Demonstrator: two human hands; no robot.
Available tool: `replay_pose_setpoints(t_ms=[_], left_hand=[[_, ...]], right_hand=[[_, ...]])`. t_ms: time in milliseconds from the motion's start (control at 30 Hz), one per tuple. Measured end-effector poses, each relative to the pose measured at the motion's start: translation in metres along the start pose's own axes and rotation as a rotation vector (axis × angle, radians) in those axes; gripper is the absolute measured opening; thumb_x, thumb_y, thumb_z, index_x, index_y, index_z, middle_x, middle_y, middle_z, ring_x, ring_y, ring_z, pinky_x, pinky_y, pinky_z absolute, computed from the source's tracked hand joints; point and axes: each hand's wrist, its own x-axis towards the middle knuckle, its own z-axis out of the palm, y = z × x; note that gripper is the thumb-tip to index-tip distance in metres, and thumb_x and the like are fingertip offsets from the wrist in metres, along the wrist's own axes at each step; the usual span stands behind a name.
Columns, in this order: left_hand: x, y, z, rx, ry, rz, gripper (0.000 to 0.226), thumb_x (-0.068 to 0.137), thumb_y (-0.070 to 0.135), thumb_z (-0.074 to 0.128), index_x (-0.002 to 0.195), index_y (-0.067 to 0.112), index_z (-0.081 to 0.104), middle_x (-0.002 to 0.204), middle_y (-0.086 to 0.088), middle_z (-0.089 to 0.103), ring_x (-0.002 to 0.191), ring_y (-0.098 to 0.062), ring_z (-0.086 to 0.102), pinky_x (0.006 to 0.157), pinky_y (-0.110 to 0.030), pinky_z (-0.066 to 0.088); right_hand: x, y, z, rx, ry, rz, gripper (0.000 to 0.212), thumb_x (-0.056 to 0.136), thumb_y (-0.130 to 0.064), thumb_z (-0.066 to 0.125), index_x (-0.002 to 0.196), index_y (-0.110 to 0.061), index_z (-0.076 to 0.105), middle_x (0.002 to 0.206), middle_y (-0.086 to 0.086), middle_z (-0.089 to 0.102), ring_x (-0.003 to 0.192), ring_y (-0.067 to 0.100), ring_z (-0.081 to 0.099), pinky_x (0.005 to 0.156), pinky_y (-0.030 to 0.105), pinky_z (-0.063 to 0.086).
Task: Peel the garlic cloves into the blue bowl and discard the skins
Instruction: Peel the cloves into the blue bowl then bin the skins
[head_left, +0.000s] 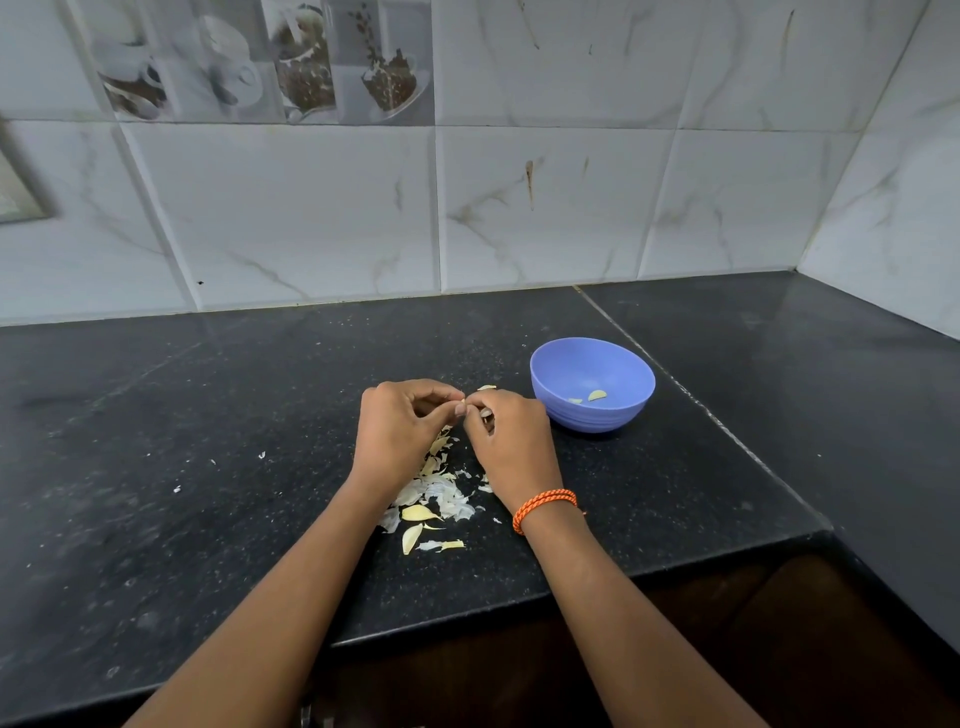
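I see left hand and right hand both pinching small garlic clove above papery skin pile, round blue plastic bowl near for drop.

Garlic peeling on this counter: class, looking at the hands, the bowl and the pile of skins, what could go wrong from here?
1. The skins and unpeeled cloves share one pile, so a clove might get discarded with the skins.
2. The left hand and right hand pinch a small clove over the counter, beside the blue bowl; it could slip onto the scraps.
3. Loose flakes may scatter further.
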Motion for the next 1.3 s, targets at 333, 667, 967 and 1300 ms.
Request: replay_pose_setpoints(t_ms=[333, 667, 967, 1300], left_hand=[[0.001, -0.002, -0.002, -0.061, -0.053, -0.016, 0.006, 0.092, 0.011, 0.084, 0.098, 0.013, 0.086, 0.088, 0.004, 0.083, 0.082, -0.013, 0.081, 0.080, -0.030, 0.066], [0.002, -0.004, -0.001, -0.249, -0.109, -0.030, 0.008, 0.093, 0.007, 0.083, 0.100, 0.009, 0.084, 0.090, -0.006, 0.083, 0.085, -0.025, 0.082, 0.081, -0.031, 0.066], [0.005, -0.010, -0.003, -0.344, 0.004, -0.079, 0.008, 0.092, 0.007, 0.084, 0.100, 0.005, 0.082, 0.088, -0.012, 0.082, 0.082, -0.034, 0.080, 0.081, -0.040, 0.067], [0.009, -0.018, -0.004, -0.317, 0.088, -0.122, 0.005, 0.095, 0.009, 0.082, 0.099, 0.009, 0.083, 0.085, -0.012, 0.081, 0.075, -0.030, 0.077, 0.072, -0.037, 0.063]], right_hand=[[0.002, 0.000, -0.004, 0.067, -0.016, 0.022, 0.015, 0.100, -0.019, 0.070, 0.092, -0.015, 0.083, 0.081, 0.001, 0.074, 0.071, 0.011, 0.064, 0.063, 0.031, 0.056], [0.000, 0.001, -0.009, 0.275, 0.034, 0.104, 0.022, 0.097, -0.016, 0.075, 0.075, -0.011, 0.080, 0.061, -0.008, 0.066, 0.056, 0.007, 0.056, 0.055, 0.016, 0.040], [0.003, -0.002, -0.013, 0.130, 0.043, 0.026, 0.012, 0.097, -0.009, 0.074, 0.101, -0.015, 0.083, 0.094, 0.000, 0.071, 0.084, 0.009, 0.065, 0.072, 0.017, 0.050], [0.066, 0.016, -0.091, -0.206, -0.129, 0.107, 0.037, 0.107, 0.003, 0.041, 0.121, -0.004, 0.074, 0.116, 0.017, 0.067, 0.103, 0.030, 0.062, 0.091, 0.039, 0.049]])
